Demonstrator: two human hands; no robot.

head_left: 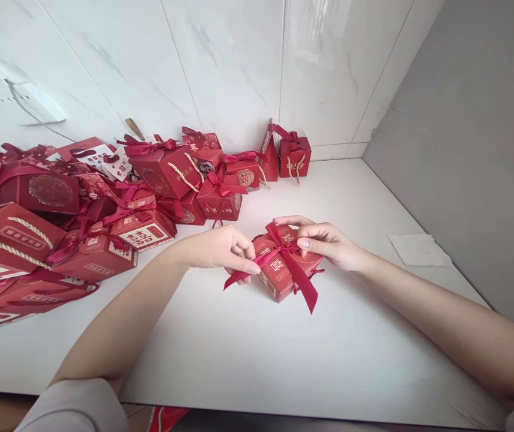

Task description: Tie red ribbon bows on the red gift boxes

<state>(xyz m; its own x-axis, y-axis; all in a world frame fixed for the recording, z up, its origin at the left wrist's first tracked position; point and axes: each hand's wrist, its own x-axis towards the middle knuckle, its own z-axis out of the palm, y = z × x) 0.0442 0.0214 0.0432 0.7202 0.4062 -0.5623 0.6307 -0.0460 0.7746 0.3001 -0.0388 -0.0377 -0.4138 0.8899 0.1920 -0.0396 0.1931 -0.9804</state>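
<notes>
A small red gift box (275, 277) with white characters stands on the white table in front of me. Across its top runs a dark red ribbon (299, 276), knotted in the middle, one tail hanging down the near side. On the box's left, my left hand (232, 252) is closed, thumb and fingers pinching the ribbon's left part. My right hand (329, 243) is at the right side of the top, thumb and index finger closed on a ribbon loop by the knot. A red cord shows at the box's lower right.
Many similar red boxes (144, 231) with ribbons and rope handles are piled at the left. A single red box (295, 159) stands by the tiled wall (239, 66). A white tissue (419, 249) lies at the right, near the grey wall (473, 150).
</notes>
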